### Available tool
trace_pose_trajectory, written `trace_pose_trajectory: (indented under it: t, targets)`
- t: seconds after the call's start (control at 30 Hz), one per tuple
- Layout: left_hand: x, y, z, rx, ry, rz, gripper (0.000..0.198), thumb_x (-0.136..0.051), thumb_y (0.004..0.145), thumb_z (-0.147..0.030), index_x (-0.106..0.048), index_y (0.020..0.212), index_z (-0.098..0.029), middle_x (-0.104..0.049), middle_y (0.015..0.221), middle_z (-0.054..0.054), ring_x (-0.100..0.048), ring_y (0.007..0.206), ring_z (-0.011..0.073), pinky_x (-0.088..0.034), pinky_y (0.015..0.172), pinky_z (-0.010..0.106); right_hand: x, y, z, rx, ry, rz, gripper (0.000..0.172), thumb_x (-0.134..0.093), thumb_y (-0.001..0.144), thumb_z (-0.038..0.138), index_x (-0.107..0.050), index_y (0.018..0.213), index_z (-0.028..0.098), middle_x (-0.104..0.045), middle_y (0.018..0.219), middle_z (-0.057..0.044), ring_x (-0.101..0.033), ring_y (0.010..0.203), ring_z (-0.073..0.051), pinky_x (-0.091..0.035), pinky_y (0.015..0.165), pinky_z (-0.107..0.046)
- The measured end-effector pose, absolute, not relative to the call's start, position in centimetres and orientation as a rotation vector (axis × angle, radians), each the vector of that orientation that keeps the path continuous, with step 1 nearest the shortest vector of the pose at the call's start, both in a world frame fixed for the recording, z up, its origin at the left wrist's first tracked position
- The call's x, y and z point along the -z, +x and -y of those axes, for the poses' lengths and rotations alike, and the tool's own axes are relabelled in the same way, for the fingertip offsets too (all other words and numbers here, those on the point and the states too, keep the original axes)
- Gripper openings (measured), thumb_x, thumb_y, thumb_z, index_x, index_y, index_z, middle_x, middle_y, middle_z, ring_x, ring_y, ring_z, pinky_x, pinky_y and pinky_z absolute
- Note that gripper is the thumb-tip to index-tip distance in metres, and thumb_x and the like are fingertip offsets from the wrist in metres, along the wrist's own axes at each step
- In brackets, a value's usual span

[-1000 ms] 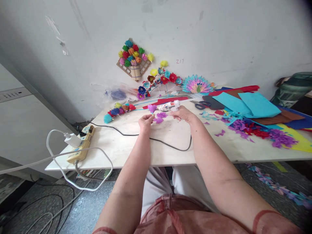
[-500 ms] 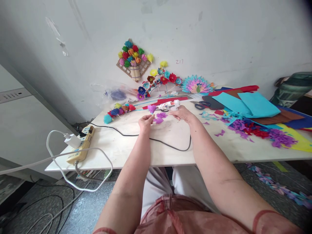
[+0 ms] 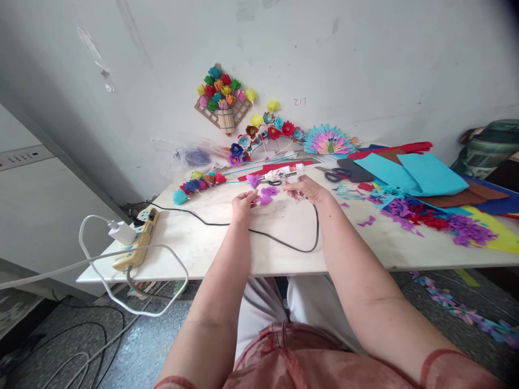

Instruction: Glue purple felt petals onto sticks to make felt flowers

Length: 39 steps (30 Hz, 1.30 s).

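My left hand (image 3: 244, 203) pinches the stem of a small purple paper flower (image 3: 253, 180) and holds it upright over the white table (image 3: 227, 237). Closed around a white glue gun (image 3: 286, 174), my right hand (image 3: 305, 189) points its nozzle left toward the flower. The gun's black cord (image 3: 284, 243) loops across the table to a power strip (image 3: 135, 243) at the left edge. Loose purple petals (image 3: 266, 195) lie between my hands.
Finished paper flowers (image 3: 198, 183) lie at the back left, more stand along the wall (image 3: 263, 129). Scissors (image 3: 338, 174), blue felt sheets (image 3: 417, 173) and purple and red scraps (image 3: 438, 221) cover the right side. A white charger cable (image 3: 133, 281) hangs off the left edge.
The glue gun's nozzle has swung a little closer to the purple flower. My left hand has stayed almost still.
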State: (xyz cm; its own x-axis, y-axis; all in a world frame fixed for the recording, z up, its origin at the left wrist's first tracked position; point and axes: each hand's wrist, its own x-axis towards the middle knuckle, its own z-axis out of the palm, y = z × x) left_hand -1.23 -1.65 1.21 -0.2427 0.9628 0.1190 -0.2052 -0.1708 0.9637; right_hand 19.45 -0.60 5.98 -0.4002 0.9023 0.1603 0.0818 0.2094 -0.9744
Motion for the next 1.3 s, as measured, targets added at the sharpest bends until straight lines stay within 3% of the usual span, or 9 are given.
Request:
trace_pose_trajectory:
  t: [0.93, 1.3]
  targets:
    - [-0.98, -1.10, 1.57, -1.485, 1.081, -1.032, 0.031, -0.074, 0.053, -0.040, -0.062, 0.064, -0.014, -0.062, 0.063, 0.005, -0.047, 0.050, 0.0072, -0.033, 0.049, 0.021, -5.91, 19.04, 0.45, -1.162, -0.908, 1.579, 0.034, -0.072, 0.056, 0.041, -0.052, 0.056, 0.014, -0.050, 0.044, 0.001, -0.037, 0.033, -0.005, -0.028, 0.033, -0.020]
    - [-1.13, -1.12, 1.77, -1.442, 1.132, -1.068, 0.038, -0.073, 0.054, -0.047, -0.065, 0.071, -0.014, -0.064, 0.066, 0.005, -0.050, 0.053, 0.0081, -0.030, 0.046, 0.021, -6.09, 19.35, 0.65, -1.206, -0.911, 1.683, 0.032, -0.072, 0.058, 0.039, -0.053, 0.057, 0.013, -0.054, 0.047, 0.000, -0.037, 0.031, -0.005, -0.028, 0.032, -0.021]
